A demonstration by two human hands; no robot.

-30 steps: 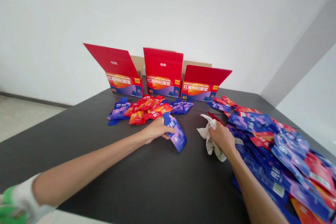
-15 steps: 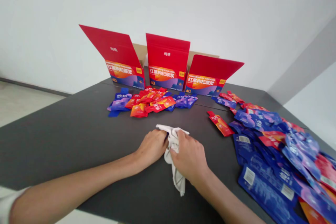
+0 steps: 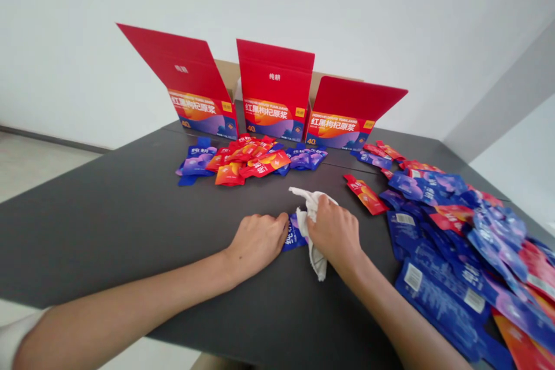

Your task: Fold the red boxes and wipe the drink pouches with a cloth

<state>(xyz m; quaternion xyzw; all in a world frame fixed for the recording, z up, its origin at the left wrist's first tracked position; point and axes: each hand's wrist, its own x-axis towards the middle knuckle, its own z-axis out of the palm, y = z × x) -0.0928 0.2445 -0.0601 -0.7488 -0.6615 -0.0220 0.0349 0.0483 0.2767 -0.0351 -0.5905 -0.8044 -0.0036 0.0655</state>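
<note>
Near the middle of the dark table [image 3: 173,225], a blue pouch [image 3: 293,233] lies flat with its printed face up. My left hand [image 3: 259,241] grips the pouch's left end, fingers closed over it. A crumpled white cloth [image 3: 318,243] is bunched in my right hand [image 3: 333,232], which presses it onto the pouch's right part. The cloth covers that part of the pouch. One end of the cloth hangs toward me, and another sticks out at the upper left.
Three red boxes [image 3: 274,115] with raised lids stand along the back. In front of them lies a small heap of red and blue pouches [image 3: 229,172]. A large pile of pouches [image 3: 451,283] covers the right side, with a single red pouch [image 3: 366,193] beside it.
My right hand and the cloth have moved right, away from my left hand. The blue pouch between the hands, mostly hidden before, now shows. The view has shifted slightly.
</note>
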